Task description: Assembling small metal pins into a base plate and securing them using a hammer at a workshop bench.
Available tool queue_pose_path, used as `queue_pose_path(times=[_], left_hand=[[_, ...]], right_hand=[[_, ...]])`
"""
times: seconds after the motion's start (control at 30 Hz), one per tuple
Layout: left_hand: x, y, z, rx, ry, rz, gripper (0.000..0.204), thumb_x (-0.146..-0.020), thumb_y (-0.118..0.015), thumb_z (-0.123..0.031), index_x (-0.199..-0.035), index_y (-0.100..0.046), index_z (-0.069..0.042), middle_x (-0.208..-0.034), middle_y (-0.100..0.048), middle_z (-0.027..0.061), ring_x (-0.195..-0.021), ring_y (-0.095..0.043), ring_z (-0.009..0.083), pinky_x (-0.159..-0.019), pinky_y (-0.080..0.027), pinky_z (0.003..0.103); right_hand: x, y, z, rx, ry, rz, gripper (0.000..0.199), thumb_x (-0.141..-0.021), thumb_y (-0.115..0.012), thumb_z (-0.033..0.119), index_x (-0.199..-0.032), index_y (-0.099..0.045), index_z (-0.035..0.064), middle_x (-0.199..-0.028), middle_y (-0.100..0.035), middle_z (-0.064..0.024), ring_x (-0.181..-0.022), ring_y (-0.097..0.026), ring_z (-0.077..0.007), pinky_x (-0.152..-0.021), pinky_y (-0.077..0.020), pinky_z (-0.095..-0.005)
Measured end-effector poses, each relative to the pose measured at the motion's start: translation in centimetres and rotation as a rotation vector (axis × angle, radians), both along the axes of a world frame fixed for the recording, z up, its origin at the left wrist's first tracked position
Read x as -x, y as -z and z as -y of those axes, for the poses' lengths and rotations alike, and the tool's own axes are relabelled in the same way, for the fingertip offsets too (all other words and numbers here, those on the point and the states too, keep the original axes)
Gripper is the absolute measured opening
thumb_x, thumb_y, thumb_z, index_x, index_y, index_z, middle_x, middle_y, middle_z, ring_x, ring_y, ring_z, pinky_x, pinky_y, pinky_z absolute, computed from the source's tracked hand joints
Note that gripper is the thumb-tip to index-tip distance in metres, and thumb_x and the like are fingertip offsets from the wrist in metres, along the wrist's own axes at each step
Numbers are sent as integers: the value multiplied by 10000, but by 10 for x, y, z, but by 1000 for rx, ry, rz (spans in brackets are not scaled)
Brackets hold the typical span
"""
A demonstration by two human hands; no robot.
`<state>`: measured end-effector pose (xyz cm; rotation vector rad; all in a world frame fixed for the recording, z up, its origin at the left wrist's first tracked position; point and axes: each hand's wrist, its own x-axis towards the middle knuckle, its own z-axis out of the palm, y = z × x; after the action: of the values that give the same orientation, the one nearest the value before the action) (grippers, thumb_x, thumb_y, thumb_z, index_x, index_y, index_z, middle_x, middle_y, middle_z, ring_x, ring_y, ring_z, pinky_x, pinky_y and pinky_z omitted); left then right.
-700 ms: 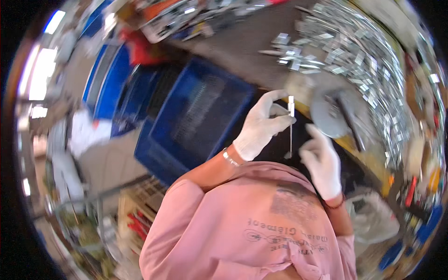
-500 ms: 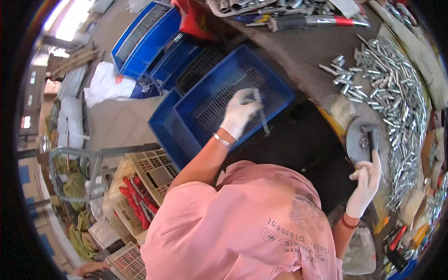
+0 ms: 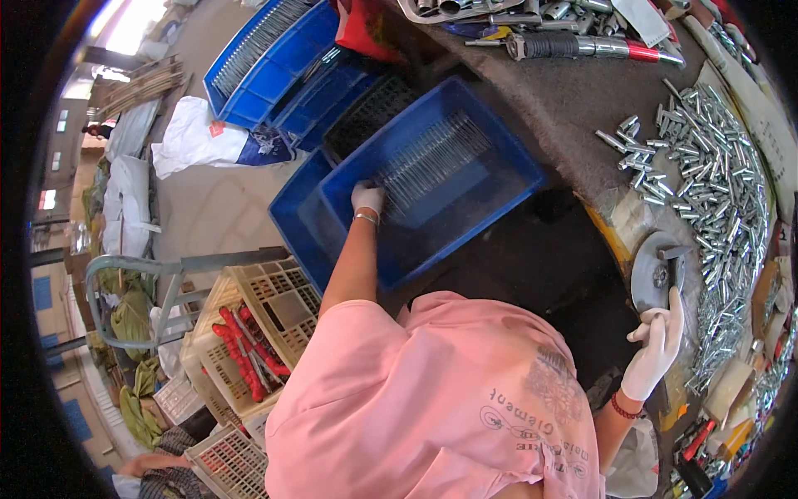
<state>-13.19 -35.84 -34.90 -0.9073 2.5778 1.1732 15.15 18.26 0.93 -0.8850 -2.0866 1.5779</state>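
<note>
the bench [image 3: 573, 108] is the biggest thing here, a grey-topped slab curving along the upper right. a wide heap of bright pins [image 3: 715, 191] covers its right side, with a few loose ones spread toward the middle. at its far edge lie a metal tray [image 3: 465, 8] of fittings and a long tool [image 3: 582, 46] with a red end.

below the bench's near edge sits a blue crate [image 3: 440, 175], tilted in the view, resting in another blue crate whose corner shows at its left. a neat row of thin rods [image 3: 428, 158] lies on its floor, running toward the far corner. more blue crates [image 3: 266, 50] stand beyond it, one also lined with rods. a white sack [image 3: 195, 137] lies on the floor beside them.

at lower left are beige slotted baskets [image 3: 266, 308], one holding red-handled tools [image 3: 245, 345], next to a grey cart frame [image 3: 141, 274].

the left hand [image 3: 367, 200], gloved in white, reaches down into the crate and touches the near end of the rods; i cannot tell whether it is clenched on any or only resting there.

the right hand [image 3: 657, 345], also gloved, is at the bench edge with fingers loosely spread, released, its fingertips touching the lower rim of a round grey disc [image 3: 652, 270] mounted there. it holds nothing.
</note>
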Motion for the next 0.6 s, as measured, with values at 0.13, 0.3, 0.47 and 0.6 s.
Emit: queue_pose_path(times=[0.13,0.3,0.47,0.6], left_hand=[[14,9,9,251,238,-62,381,-826,-759,-116,-1192,-775,-12,-1146,-795,218,-1071,-754,381,-966,-571,433],[4,-21,-21,243,164,-53,407,-870,-786,-249,-1214,-765,-33,-1255,-764,227,-1191,-715,392,-1024,-542,452],[9,-117,-85,219,72,-476,346,-965,-784,-237,-1190,-723,18,-1151,-769,196,-1053,-720,339,-982,-543,419],[21,-248,-210,-15,430,-890,161,-976,-751,-77,-1113,-733,5,-1083,-753,121,-973,-707,238,-925,-555,347]], right_hand=[[0,-1,-2,2,19,-11,507,-1044,-496,39,-1541,-535,-54,-927,-633,-66,-638,-496,-74,-606,-480,-230],[-5,1,-5,27,-17,-24,485,-1045,-544,53,-1519,-553,-52,-937,-675,-62,-659,-567,-83,-608,-507,-233],[-6,-1,-7,191,-37,-46,461,-1053,-525,-10,-1513,-552,-34,-970,-704,-67,-675,-598,-71,-628,-510,-213],[-9,-2,-8,246,-30,-20,412,-1055,-546,3,-1462,-616,10,-962,-701,-55,-687,-595,-68,-640,-514,-221]])
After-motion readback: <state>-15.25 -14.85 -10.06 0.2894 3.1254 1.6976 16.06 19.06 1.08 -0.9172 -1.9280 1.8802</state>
